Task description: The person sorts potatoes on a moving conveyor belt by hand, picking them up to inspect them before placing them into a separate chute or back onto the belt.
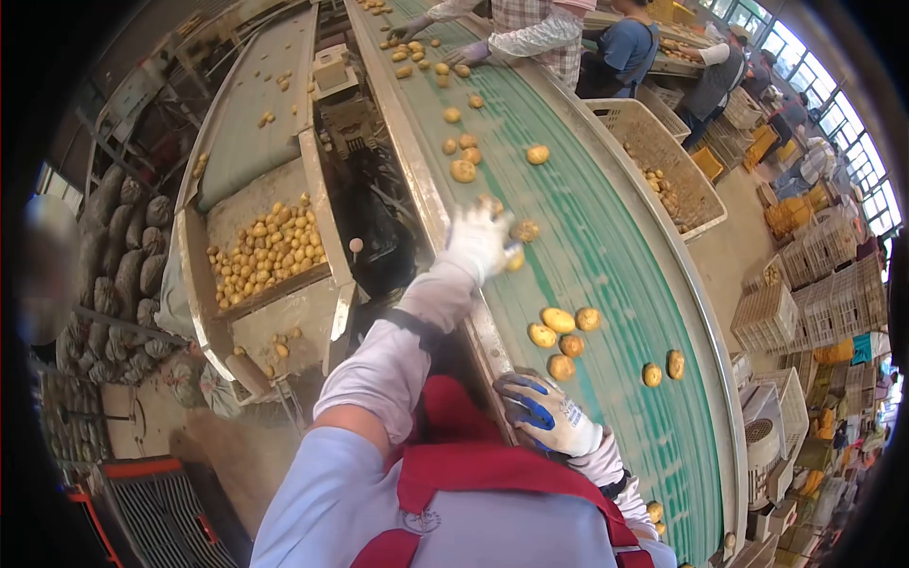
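My left hand (476,244), in a white glove, reaches over the green conveyor belt (606,417) with its fingers apart. It is slightly blurred. Potatoes lie right around its fingers: one potato (525,231) beside them and another potato (514,258) by the hand's side. At the belt's near edge rests my right hand (549,414), in a white and blue glove, its fingers curled in; whatever they hold, if anything, is hidden. Just beyond it sits a small group of potatoes, including a browner potato (561,367).
A metal side rail (488,336) borders the belt on my side. Left of it stands a bin (327,222) of small potatoes below a second belt (256,114). Across the belt are a co-worker's gloved hand (471,53) and a plastic crate (696,204) with potatoes.
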The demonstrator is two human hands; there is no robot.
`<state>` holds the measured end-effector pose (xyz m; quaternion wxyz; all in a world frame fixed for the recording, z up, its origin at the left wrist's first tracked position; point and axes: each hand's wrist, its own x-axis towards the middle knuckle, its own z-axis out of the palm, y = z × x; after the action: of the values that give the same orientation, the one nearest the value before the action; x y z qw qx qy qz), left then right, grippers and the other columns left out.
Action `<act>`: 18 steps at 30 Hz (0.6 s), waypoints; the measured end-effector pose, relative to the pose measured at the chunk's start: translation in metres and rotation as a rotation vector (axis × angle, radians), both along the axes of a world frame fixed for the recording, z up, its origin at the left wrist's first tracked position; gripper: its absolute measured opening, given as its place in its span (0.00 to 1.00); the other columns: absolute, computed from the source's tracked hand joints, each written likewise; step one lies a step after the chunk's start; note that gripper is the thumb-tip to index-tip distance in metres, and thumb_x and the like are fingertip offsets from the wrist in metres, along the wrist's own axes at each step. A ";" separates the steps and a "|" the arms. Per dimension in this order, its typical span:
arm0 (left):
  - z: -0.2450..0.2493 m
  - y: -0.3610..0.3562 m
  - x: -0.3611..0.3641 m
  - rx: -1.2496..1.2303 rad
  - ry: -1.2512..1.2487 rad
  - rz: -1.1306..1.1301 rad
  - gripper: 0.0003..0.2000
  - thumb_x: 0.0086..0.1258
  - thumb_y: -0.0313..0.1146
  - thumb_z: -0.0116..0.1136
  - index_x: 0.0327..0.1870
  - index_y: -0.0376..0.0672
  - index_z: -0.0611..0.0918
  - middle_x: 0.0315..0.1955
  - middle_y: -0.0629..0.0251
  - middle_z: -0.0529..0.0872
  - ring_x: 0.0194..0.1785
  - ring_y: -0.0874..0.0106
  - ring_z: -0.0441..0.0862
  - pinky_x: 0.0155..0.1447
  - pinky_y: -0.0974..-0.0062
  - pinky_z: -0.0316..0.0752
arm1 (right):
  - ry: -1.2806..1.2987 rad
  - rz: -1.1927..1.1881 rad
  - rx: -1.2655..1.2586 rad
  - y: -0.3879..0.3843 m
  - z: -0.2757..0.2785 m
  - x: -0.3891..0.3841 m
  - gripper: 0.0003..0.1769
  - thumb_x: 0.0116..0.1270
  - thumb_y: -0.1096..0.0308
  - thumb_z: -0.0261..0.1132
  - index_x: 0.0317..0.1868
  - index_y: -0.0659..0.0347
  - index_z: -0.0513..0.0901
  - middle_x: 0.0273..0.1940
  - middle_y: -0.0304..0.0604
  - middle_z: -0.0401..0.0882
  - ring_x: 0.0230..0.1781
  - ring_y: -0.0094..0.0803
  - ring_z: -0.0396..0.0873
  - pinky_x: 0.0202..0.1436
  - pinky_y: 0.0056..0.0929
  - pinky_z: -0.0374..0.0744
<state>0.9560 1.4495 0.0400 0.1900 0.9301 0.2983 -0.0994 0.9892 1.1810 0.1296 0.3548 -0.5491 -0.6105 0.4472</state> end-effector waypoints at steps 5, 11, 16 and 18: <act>-0.015 -0.005 -0.006 -0.417 -0.248 -0.448 0.22 0.63 0.45 0.66 0.57 0.48 0.81 0.64 0.56 0.76 0.61 0.53 0.78 0.65 0.61 0.72 | 0.174 -0.104 -0.193 0.018 -0.008 0.015 0.26 0.63 0.68 0.63 0.63 0.61 0.75 0.63 0.51 0.73 0.66 0.52 0.68 0.69 0.45 0.67; -0.031 0.008 -0.001 -0.475 -0.494 -0.190 0.17 0.63 0.38 0.68 0.52 0.45 0.83 0.56 0.56 0.83 0.56 0.54 0.81 0.60 0.64 0.77 | 0.183 -0.185 -0.262 0.023 -0.023 0.030 0.29 0.64 0.66 0.63 0.66 0.61 0.73 0.62 0.52 0.75 0.63 0.51 0.72 0.66 0.43 0.70; -0.051 0.019 0.004 -0.487 -0.507 -0.085 0.18 0.63 0.34 0.68 0.54 0.45 0.83 0.56 0.55 0.83 0.59 0.57 0.80 0.64 0.66 0.75 | 0.056 -0.270 -0.209 0.025 -0.030 0.033 0.26 0.66 0.63 0.63 0.63 0.62 0.75 0.58 0.51 0.78 0.61 0.48 0.74 0.63 0.42 0.73; -0.065 0.024 0.008 -0.510 -0.538 -0.049 0.17 0.62 0.33 0.68 0.53 0.45 0.84 0.55 0.55 0.83 0.59 0.58 0.81 0.64 0.67 0.75 | 0.033 -0.265 -0.224 0.020 -0.034 0.036 0.27 0.67 0.63 0.63 0.64 0.63 0.74 0.60 0.51 0.77 0.62 0.49 0.73 0.64 0.42 0.73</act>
<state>0.9642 1.4733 -0.0247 0.4848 0.8525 0.1812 0.0732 1.0255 1.2007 0.0954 0.3569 -0.6534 -0.4733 0.4707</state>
